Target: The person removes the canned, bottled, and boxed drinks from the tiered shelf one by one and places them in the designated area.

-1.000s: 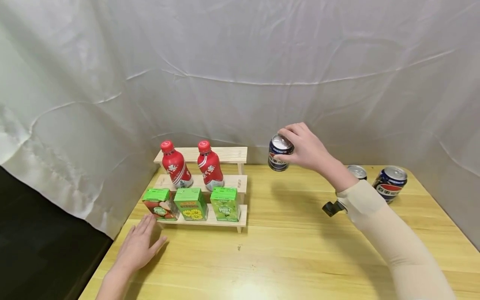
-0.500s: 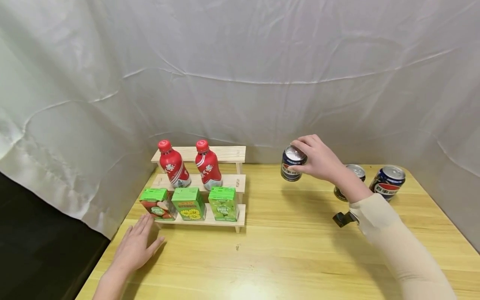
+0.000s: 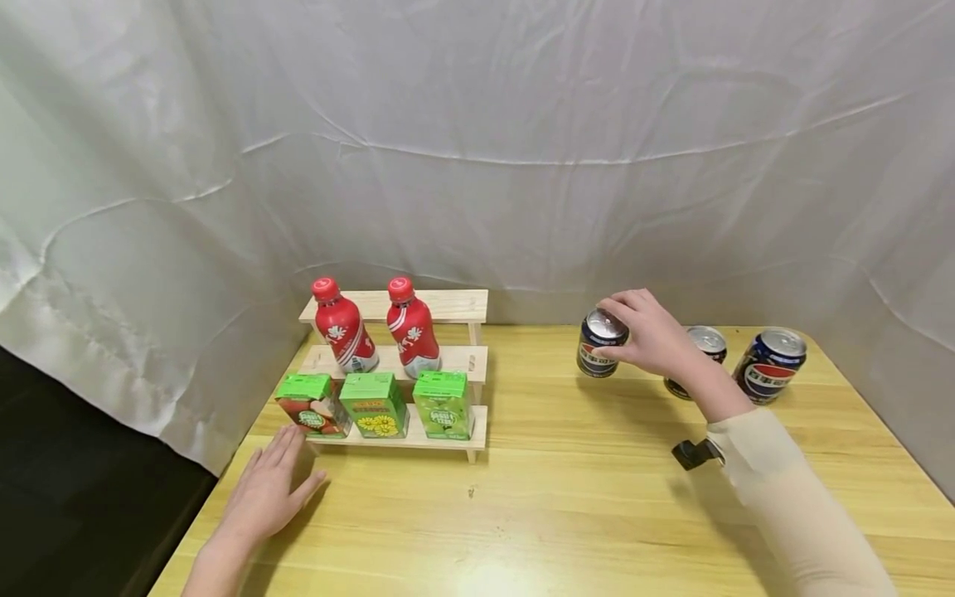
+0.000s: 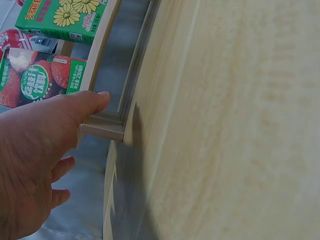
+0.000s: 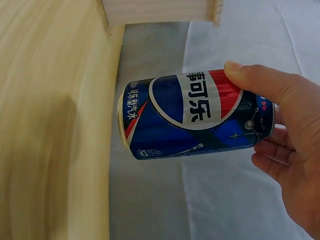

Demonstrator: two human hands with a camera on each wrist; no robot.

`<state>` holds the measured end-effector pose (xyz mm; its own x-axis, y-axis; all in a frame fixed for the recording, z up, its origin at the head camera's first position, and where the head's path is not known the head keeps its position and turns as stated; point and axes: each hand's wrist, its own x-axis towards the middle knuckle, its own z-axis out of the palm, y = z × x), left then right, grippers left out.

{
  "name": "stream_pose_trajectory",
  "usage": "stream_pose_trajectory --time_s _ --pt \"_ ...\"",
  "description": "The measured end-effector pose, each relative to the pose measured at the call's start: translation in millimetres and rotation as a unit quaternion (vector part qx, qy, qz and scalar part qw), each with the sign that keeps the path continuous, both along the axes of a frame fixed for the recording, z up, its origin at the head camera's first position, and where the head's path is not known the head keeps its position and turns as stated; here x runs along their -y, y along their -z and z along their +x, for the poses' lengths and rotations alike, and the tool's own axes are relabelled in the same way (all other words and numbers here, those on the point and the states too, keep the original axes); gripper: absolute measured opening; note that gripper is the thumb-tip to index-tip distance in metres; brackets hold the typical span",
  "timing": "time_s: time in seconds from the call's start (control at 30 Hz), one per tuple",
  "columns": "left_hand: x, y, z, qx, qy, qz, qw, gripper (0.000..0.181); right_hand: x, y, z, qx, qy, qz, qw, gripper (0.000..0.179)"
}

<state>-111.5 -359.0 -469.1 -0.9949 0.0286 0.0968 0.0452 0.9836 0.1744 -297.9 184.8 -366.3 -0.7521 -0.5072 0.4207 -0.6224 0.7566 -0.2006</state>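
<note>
My right hand [image 3: 651,336] grips a dark blue soda can [image 3: 599,352] near its top, thumb on one side and fingers on the other. In the right wrist view the can [image 5: 190,117] is held with its base close over the table. My left hand [image 3: 263,491] lies at the front left corner of a three-tier wooden rack [image 3: 443,305], fingers extended. The left wrist view has its thumb beside the rack's corner, below a juice box with strawberries [image 4: 42,77]. Two red bottles [image 3: 343,332] stand on the middle tier; three juice boxes [image 3: 375,406] line the lowest.
Two more soda cans, a partly hidden one [image 3: 705,342] and a nearer one [image 3: 771,365], stand upright at the right behind my forearm. The wooden table [image 3: 522,497] meets a pale cloth backdrop [image 3: 552,207] at the back and sides. Black fabric [image 3: 75,481] hangs at the left.
My right hand has moved to the right and down with the soda can, away from the rack and closer to the other cans. The left hand stays by the rack.
</note>
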Motion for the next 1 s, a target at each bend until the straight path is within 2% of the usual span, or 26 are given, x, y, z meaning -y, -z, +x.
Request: stream_pose_trajectory --time_s 0.47,0.67,1.0 --pt "-1.2 -0.7 -0.7 -0.001 0.001 0.004 1.0000 0.086 -22.2 25.8 -4.8 0.045 0.026 0.026 0.9983 0.070" --pt "-1.9 -1.1 0.5 0.001 0.002 0.007 1.0000 0.085 -29.5 36.6 -8.1 0.048 0.035 0.026 0.9979 0.072" --pt "-1.9 -1.7 0.5 -0.002 0.002 0.006 1.0000 0.085 -31.7 45.7 -7.8 0.068 0.045 0.019 0.9965 0.073"
